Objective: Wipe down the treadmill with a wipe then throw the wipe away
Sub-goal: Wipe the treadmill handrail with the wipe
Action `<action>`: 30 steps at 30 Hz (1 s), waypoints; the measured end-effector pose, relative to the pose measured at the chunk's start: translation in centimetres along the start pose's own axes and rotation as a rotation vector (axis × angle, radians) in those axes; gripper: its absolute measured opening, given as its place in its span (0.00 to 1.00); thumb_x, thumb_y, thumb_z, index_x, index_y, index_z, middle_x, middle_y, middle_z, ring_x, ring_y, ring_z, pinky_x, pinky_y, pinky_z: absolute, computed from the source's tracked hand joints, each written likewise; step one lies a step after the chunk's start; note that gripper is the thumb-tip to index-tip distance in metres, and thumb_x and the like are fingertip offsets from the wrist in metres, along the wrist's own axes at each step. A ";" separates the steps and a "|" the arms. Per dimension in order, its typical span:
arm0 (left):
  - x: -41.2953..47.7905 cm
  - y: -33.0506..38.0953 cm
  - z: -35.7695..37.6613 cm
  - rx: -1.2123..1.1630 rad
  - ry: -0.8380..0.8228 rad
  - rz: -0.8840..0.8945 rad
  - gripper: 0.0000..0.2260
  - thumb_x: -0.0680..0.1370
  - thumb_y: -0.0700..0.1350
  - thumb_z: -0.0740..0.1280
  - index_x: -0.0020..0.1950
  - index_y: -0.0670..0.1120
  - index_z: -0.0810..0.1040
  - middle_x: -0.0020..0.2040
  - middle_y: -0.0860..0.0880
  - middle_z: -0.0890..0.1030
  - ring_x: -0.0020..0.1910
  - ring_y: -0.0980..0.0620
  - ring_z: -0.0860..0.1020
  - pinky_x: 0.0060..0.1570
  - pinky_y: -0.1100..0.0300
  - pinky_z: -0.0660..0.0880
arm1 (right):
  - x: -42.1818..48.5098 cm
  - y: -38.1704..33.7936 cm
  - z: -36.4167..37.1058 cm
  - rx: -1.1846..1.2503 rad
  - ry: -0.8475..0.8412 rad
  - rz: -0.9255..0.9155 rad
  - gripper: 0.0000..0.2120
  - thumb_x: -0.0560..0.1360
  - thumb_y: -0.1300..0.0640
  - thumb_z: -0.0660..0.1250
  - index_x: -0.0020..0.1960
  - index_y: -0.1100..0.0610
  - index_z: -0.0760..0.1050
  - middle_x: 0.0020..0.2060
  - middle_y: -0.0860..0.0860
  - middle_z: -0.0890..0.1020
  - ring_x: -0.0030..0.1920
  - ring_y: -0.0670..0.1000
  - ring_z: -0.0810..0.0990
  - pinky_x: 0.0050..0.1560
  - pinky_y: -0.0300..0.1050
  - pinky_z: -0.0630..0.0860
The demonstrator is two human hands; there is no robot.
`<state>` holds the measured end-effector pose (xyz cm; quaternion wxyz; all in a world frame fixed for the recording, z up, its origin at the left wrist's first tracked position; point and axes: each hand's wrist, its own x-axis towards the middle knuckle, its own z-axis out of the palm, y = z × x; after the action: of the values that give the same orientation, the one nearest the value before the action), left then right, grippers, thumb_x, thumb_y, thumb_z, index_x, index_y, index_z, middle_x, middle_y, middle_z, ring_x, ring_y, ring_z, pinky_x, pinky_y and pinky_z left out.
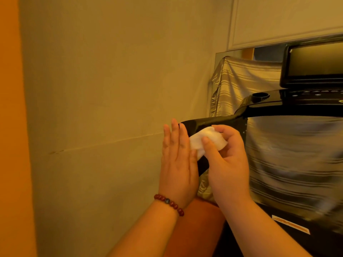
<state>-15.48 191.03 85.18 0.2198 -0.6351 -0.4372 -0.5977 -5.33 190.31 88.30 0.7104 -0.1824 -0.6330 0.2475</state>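
right hand [225,154]: pinches white wipe [204,140] on treadmill handrail [207,124] | left hand [177,160]: flat, fingers straight, apparently touching handrail's near end

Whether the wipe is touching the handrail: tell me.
Touching. The head view shows the right hand pressing the wipe onto the black handrail, no gap between them.

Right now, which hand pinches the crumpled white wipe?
The right hand, bare-wristed, pinches it; the left hand, wearing a red bead bracelet, lies flat with straight fingers.
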 end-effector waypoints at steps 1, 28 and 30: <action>0.1 -0.2 0.2 -0.006 0.012 -0.010 0.24 0.83 0.58 0.40 0.76 0.57 0.35 0.76 0.61 0.33 0.77 0.53 0.37 0.74 0.64 0.38 | 0.0 0.0 -0.1 0.005 -0.004 -0.007 0.10 0.77 0.57 0.66 0.56 0.46 0.74 0.48 0.41 0.79 0.49 0.43 0.79 0.46 0.38 0.77; 2.7 0.7 0.8 -0.438 0.342 -0.162 0.17 0.76 0.55 0.66 0.63 0.55 0.74 0.70 0.59 0.68 0.74 0.57 0.62 0.69 0.65 0.65 | 6.6 5.1 -0.1 -0.114 -0.318 -0.290 0.15 0.83 0.55 0.50 0.59 0.44 0.73 0.60 0.39 0.76 0.68 0.47 0.70 0.72 0.50 0.63; 2.2 0.3 1.1 -0.380 0.354 -0.073 0.17 0.78 0.49 0.65 0.66 0.49 0.73 0.71 0.55 0.69 0.75 0.53 0.62 0.68 0.65 0.64 | 6.6 5.1 -0.1 -0.094 -0.327 -0.279 0.17 0.84 0.61 0.50 0.59 0.46 0.74 0.59 0.45 0.77 0.66 0.49 0.72 0.69 0.50 0.65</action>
<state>-14.78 192.41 87.10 0.1479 -0.5344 -0.2946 -0.7783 -5.33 198.35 90.71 0.6164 -0.0831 -0.7698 0.1433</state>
